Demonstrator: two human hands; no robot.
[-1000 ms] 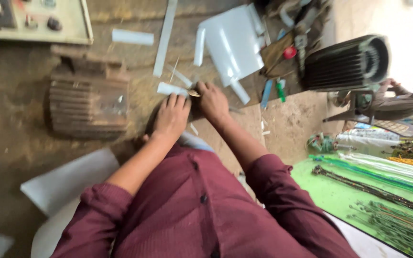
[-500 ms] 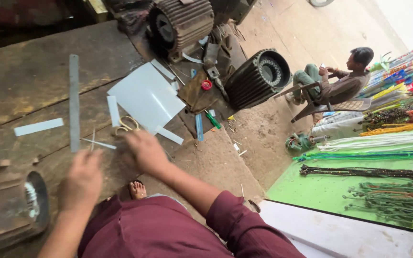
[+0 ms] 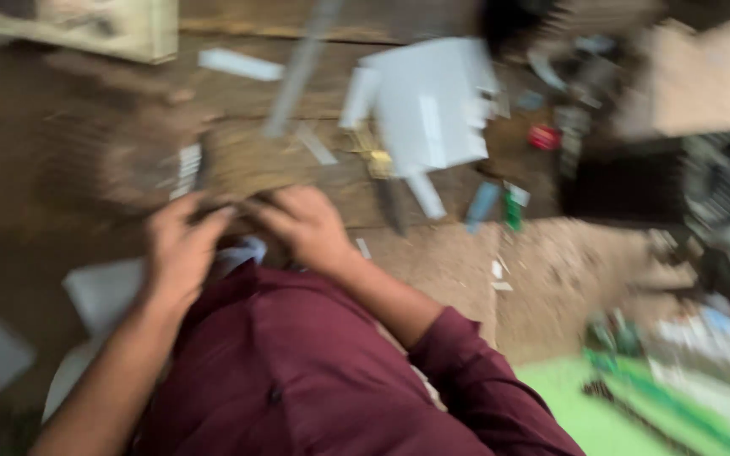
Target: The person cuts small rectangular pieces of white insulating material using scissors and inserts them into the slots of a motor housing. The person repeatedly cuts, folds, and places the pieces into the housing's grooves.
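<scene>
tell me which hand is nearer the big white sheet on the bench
Right. The right hand lies just below and left of the white sheet; the left hand is farther left, beyond it.

Heavy motion blur smears the whole view; daylight brightens the upper right, while the left stays dim.

I wear a dark maroon shirt (image 3: 297,371) with a small button down its front; sleeves rolled above my bare forearms.
</scene>
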